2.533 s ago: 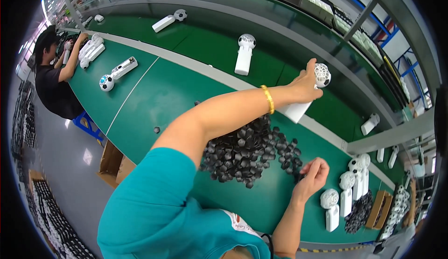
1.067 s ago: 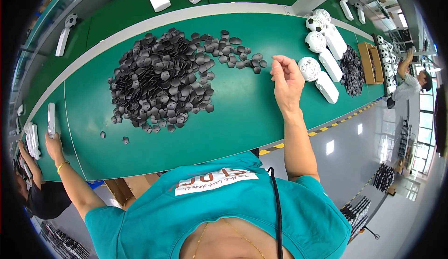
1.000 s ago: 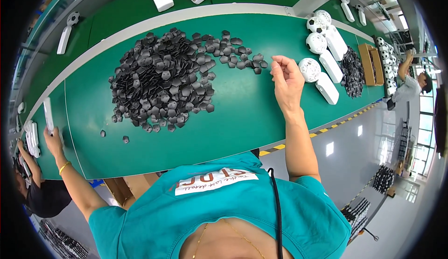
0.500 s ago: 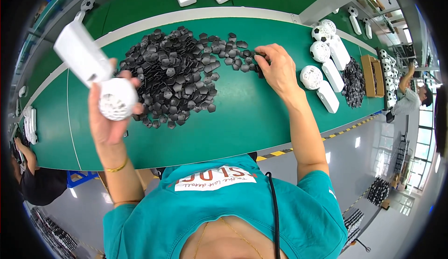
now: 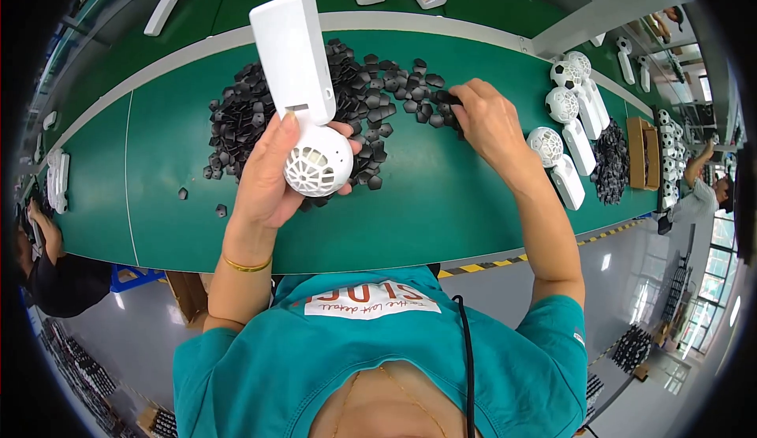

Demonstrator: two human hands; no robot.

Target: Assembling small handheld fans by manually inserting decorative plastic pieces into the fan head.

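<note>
My left hand (image 5: 272, 174) is wrapped round the ball-shaped end of a white handheld device (image 5: 293, 55). Its long rectangular body points up and away from me. The white ball (image 5: 319, 160) has an openwork lattice facing me. Behind it lies a big heap of small black pentagon pieces (image 5: 240, 115), partly hidden by the device. At the right end of a thinner spread of these pieces (image 5: 414, 87), my right hand (image 5: 489, 123) is bent down, thumb and fingers pinched on dark pentagon pieces. How many are between the fingertips is hidden.
More white ball-headed devices (image 5: 566, 182) lie at the right, one with black patches. Beyond them are a second black heap (image 5: 611, 162) and a cardboard box (image 5: 643, 154). A pale rail (image 5: 441, 22) borders the green table's far side. Other people (image 5: 698, 193) sit at both sides.
My left hand has brought the device rightward, over the black heap, and turned it more upright. My right hand stays at the end of the spread pieces, fingers closer together.
</note>
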